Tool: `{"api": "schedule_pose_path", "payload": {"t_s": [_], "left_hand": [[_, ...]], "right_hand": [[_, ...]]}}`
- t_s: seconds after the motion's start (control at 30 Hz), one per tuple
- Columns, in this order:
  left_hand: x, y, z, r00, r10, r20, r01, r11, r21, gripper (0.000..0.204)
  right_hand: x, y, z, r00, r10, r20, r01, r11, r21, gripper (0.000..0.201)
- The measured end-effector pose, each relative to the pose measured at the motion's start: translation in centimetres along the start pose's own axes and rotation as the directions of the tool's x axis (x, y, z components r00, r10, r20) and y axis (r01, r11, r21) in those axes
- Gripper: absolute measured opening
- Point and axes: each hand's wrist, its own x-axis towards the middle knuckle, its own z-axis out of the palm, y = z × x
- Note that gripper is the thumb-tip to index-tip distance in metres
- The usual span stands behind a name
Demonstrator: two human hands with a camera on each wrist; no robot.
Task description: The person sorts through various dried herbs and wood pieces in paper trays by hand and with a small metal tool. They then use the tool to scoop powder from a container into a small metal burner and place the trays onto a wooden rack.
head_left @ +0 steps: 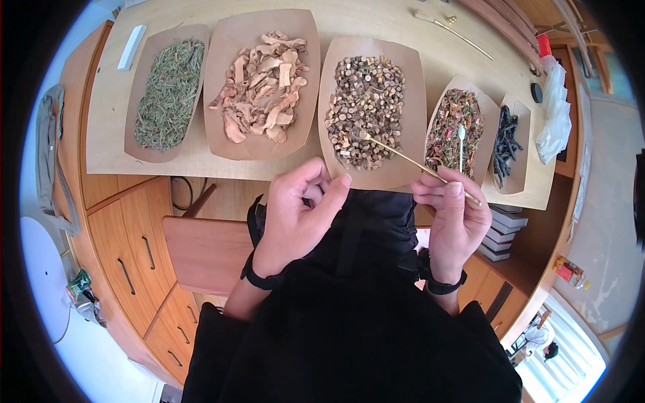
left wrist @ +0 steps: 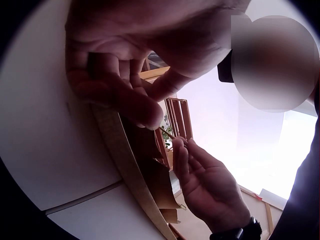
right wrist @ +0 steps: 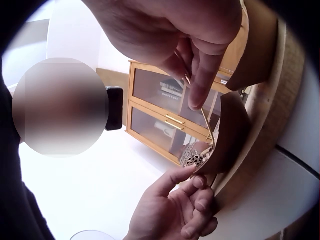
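Observation:
My right hand (head_left: pixel 457 211) pinches a slim brass spoon (head_left: pixel 403 154) between thumb and fingers. The spoon's small bowl (head_left: pixel 361 135) lies on the cut stem pieces (head_left: pixel 366 94), which fill the third brown paper tray (head_left: pixel 410 60) from the left. Close to that tray's near left corner, my left hand (head_left: pixel 295 208) pinches the rim, thumb on top and the other fingers curled at or below it. From the right wrist view, the left thumb (right wrist: pixel 177 180) meets the tray's rim (right wrist: pixel 225 135). Both hands wear black bands at the wrist.
Left of this tray stand trays of green needle-like herb (head_left: pixel 171 94) and pale sliced root (head_left: pixel 265 87). To its right are a colourful dried mix (head_left: pixel 457 114) with a white-tipped spoon (head_left: pixel 461 132), then dark twisted pieces (head_left: pixel 505 144). Another brass utensil (head_left: pixel 453 30) lies behind; a plastic bag (head_left: pixel 554 111) hangs right.

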Motion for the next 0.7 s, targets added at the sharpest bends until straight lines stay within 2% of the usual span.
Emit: {"api": "schedule_pose_path", "payload": {"t_s": [0.17,0.27,0.33,0.37,0.43,0.5,0.57,0.63,0.7], "left_hand": [[0.0,0.1,0.1,1.000,0.008,-0.007,-0.008,1.000,-0.005,0.030],[0.0,0.1,0.1,1.000,0.004,-0.009,-0.004,1.000,0.004,0.030],[0.0,0.0,0.1,1.000,0.009,-0.012,-0.009,1.000,0.011,0.030],[0.0,-0.1,-0.1,1.000,0.009,-0.011,-0.009,1.000,0.011,0.030],[0.1,-0.5,-0.6,0.996,0.047,0.077,-0.053,0.995,0.080,0.018],[0.0,-0.5,-0.6,0.996,0.047,0.074,-0.053,0.995,0.083,0.018],[0.1,-0.3,-0.3,0.996,0.049,0.072,-0.055,0.995,0.085,0.018],[0.0,0.1,0.2,1.000,0.003,-0.018,-0.003,1.000,0.009,0.030],[0.0,0.0,0.1,1.000,0.005,-0.017,-0.005,1.000,0.013,0.030]], "right_hand": [[-0.2,0.1,-0.3,0.999,-0.035,-0.008,0.035,0.999,0.022,0.025],[-0.2,0.3,-0.3,0.994,-0.109,0.018,0.108,0.994,0.025,0.023],[-0.2,0.3,0.1,0.966,-0.251,0.068,0.255,0.965,-0.066,0.019],[-0.2,0.3,0.2,0.966,-0.251,0.068,0.255,0.965,-0.066,0.019],[-0.4,0.2,0.2,0.956,-0.248,0.155,0.268,0.955,-0.126,0.016],[-0.3,-0.3,0.8,0.959,-0.230,0.162,0.257,0.951,-0.170,0.015],[0.0,-0.3,0.7,0.928,-0.263,0.262,0.345,0.871,-0.348,0.015],[0.3,-0.1,0.8,0.927,-0.286,0.245,0.365,0.839,-0.403,0.017],[0.6,-0.4,0.9,0.948,-0.270,0.170,0.319,0.822,-0.472,0.018]]}}
